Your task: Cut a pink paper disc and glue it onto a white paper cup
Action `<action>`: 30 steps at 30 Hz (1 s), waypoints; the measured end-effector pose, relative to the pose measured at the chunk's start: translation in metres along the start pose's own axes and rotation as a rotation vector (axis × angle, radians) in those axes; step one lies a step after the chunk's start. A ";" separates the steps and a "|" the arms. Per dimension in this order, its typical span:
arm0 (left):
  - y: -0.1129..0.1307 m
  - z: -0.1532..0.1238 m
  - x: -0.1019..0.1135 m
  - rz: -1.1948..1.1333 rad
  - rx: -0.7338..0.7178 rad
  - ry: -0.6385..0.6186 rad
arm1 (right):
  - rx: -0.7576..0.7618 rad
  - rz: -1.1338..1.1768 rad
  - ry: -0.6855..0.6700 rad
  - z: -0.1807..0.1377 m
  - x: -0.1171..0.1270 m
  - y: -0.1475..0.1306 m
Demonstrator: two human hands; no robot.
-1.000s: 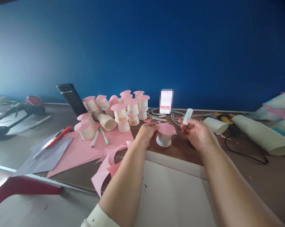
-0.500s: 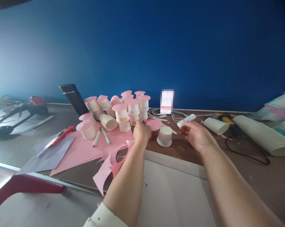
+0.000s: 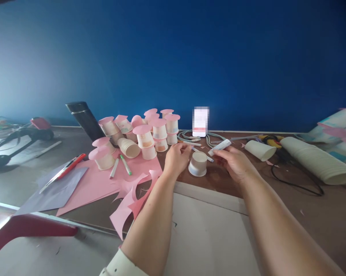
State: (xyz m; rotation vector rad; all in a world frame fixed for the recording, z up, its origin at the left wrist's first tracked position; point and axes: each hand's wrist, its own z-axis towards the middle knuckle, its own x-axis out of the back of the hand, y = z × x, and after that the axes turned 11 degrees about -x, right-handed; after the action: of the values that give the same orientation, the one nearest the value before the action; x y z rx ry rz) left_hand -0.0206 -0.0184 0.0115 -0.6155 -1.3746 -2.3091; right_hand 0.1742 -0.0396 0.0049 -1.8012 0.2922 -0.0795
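My left hand [image 3: 176, 158] hovers just left of an upside-down white paper cup [image 3: 198, 164] on the brown table, fingers curled. What they hold, if anything, is hidden. My right hand [image 3: 233, 161] is to the right of the cup and pinches a white glue stick [image 3: 220, 147], which points left over the cup. The cup's upturned base is bare.
A cluster of white cups topped with pink paper circles [image 3: 145, 134] stands at the back left beside a black flask [image 3: 85, 119]. Pink paper sheets and scraps [image 3: 127, 188], green markers [image 3: 125, 165], a red cutter [image 3: 72, 165], cables [image 3: 290, 180] and a long sleeve of cups [image 3: 313, 160] lie around.
The pink paper circle that lay on the cup was lifted off to the left by my left hand and no longer shows. The glue stick tilted down and moved closer to the cup.
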 end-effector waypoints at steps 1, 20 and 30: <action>0.001 -0.001 -0.001 -0.083 -0.049 -0.050 | 0.014 -0.014 0.000 0.000 0.000 0.001; 0.004 -0.005 -0.015 0.045 -0.270 -0.153 | 0.117 0.086 0.020 -0.001 -0.002 0.001; 0.024 -0.009 -0.013 -0.450 -0.183 -0.003 | 0.063 0.286 -0.281 -0.024 -0.013 -0.012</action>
State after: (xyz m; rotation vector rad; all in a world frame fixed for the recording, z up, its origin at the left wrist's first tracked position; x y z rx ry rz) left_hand 0.0015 -0.0360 0.0182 -0.3882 -1.4296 -2.8115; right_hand 0.1585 -0.0566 0.0233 -1.6663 0.3379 0.3597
